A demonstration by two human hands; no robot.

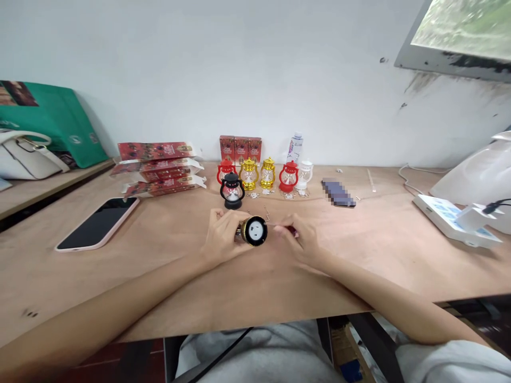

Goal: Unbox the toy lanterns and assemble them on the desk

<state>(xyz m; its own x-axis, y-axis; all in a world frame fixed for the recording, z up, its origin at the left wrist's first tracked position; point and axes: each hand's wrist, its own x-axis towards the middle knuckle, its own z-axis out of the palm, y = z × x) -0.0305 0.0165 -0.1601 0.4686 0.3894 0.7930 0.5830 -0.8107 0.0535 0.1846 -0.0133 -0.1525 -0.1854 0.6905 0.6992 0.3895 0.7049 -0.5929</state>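
Note:
My left hand grips a small black and gold lantern that lies on its side, its round white base turned toward me. My right hand pinches a thin tool with a dark red handle, its metal tip pointing at the lantern's base. Just behind stands a black lantern upright. Farther back is a row of little lanterns: red, two gold ones, another red and a white one.
A phone in a pink case lies screen up at left. Flattened red boxes are stacked behind it, upright red boxes and a water bottle near the wall. A white device with a cable sits at right, bags at far left.

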